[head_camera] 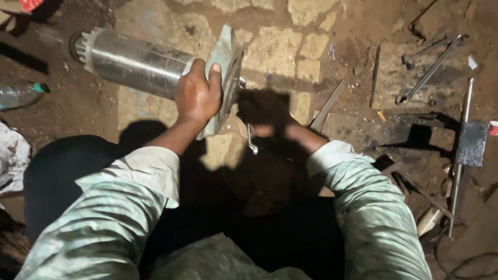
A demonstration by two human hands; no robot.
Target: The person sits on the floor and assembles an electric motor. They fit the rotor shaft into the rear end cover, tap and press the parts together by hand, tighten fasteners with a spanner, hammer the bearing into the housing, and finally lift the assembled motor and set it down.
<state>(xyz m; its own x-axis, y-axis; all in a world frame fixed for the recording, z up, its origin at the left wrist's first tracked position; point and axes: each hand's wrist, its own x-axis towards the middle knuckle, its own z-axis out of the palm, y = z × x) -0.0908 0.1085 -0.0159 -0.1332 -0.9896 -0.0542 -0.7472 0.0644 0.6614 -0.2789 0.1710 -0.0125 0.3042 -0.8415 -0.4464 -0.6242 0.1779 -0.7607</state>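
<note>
Gripping the flange of a steel cylinder lying at 11 o'clock on the stone floor, the left hand steadied it; the shadowed right hand clasped a small wrench. Spanners lay at 2 o'clock.

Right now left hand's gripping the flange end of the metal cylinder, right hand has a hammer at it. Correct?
Not quite. In the head view the left hand grips the flange of the metal cylinder, but the right hand holds a small wrench, not a hammer.
</note>
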